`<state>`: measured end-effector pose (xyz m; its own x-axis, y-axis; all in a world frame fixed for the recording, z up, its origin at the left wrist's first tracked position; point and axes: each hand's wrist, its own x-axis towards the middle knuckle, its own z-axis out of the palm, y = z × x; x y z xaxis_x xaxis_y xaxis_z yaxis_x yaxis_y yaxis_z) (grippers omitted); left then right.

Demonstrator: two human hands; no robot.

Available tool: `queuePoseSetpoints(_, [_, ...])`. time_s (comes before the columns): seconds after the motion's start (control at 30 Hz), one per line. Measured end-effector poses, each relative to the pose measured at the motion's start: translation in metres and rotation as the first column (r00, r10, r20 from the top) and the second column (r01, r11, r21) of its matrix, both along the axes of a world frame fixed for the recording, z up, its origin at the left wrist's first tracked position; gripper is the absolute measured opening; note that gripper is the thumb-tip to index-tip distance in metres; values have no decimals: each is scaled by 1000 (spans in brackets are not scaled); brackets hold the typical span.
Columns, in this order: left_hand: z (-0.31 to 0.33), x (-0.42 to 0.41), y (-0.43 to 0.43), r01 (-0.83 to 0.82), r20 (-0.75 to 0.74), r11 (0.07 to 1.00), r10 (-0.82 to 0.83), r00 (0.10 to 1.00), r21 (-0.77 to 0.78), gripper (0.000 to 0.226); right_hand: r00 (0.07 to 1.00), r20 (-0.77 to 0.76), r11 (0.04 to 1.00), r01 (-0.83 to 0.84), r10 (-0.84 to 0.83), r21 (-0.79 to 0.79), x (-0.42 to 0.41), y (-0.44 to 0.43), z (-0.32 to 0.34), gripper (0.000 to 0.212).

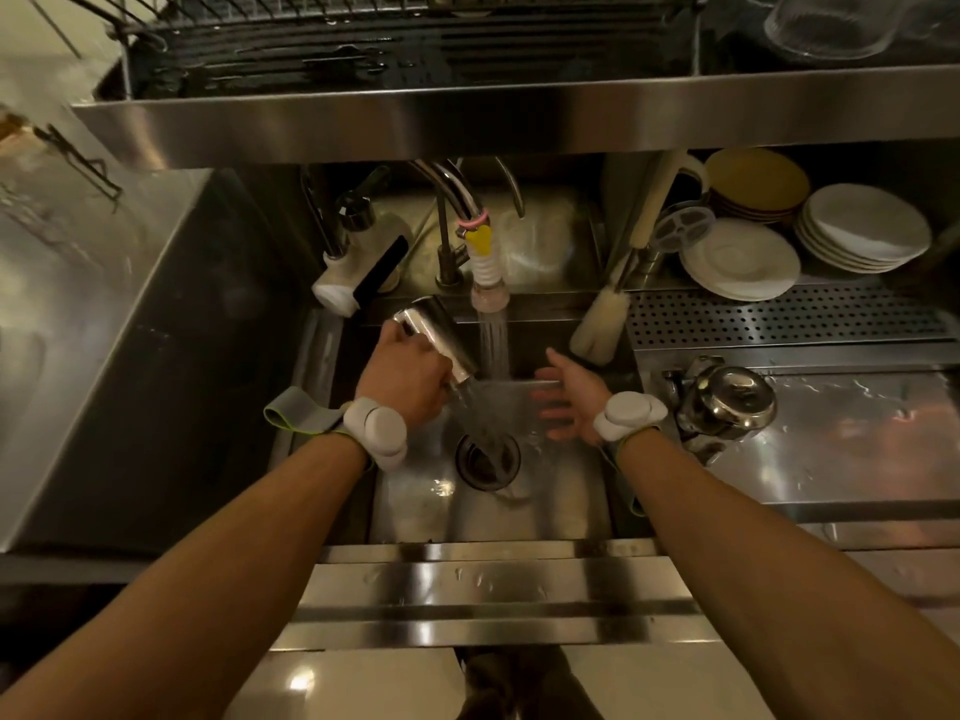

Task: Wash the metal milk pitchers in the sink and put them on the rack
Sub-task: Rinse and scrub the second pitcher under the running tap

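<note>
place: a café or restaurant wash-up station, a working kitchen more than a home one.
surfaces: stainless steel all round, with a deep sink [415, 511], a wet worktop [857, 433] at right and a shelf [467, 122] across the top of the frame.
drying: a wire rack [311, 44] on that shelf, and a perforated drain tray [779, 314] at right centre.
crockery: stacks of white saucers [743, 262], white plates [867, 226] and brown plates [758, 179] at upper right.
barista ware: a metal milk pitcher [436, 330] beside the running tap [457, 194].

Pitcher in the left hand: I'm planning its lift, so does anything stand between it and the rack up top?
Yes. The steel shelf edge under the rack juts over the back of the sink, between the rack and the pitcher that the left hand grips. The tap nozzle hangs just right of it.
</note>
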<state>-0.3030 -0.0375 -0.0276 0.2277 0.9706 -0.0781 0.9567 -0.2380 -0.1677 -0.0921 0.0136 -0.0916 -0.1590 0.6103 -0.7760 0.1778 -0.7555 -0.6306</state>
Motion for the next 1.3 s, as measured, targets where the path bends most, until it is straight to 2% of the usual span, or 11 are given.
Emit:
queuePoseSetpoints(0.3, [1,11,-1,57,-84,998,-57,995,-7,28,999,8,999,-36,35,29,2,4,-1,54])
queuePoseSetpoints(0.37, [-6,11,1,-11,5,1000,11,1000,-25,26,999,26,998,-46,45,36,3,4,-3,54])
queuePoseSetpoints(0.43, [-16,3,4,-151,196,983,169,966,-103,25,999,27,998,-44,43,43,0,1,-4,55])
queuePoseSetpoints(0.5, [-26,4,16,-309,437,913,401,805,-268,26,995,33,995,-96,95,36,8,13,-1,52])
queuePoseSetpoints(0.53, [-30,0,15,-318,517,880,466,718,-352,25,996,30,995,-91,90,33,7,13,-1,50])
queuePoseSetpoints(0.67, [-42,8,6,-285,620,805,586,522,-521,30,997,14,997,-79,79,12,4,8,-6,57])
queuePoseSetpoints(0.8, [-47,16,14,-300,713,780,625,317,-550,31,998,-18,998,-53,53,-22,-7,6,-8,62])
queuePoseSetpoints(0.93, [-55,11,24,-264,731,722,678,82,-640,39,993,-119,995,-16,4,-101,-17,5,-10,69])
queuePoseSetpoints(1.07, [-62,5,30,-275,702,664,709,-60,-695,46,977,-207,985,18,-54,-172,-30,3,-7,70])
queuePoseSetpoints(1.2, [-62,3,35,-185,658,632,710,-252,-753,39,953,-261,983,123,-156,-140,-33,12,0,57])
queuePoseSetpoints(1.3, [-64,4,31,-121,585,592,707,-398,-797,40,949,-265,982,140,-169,-126,-33,15,-4,58])
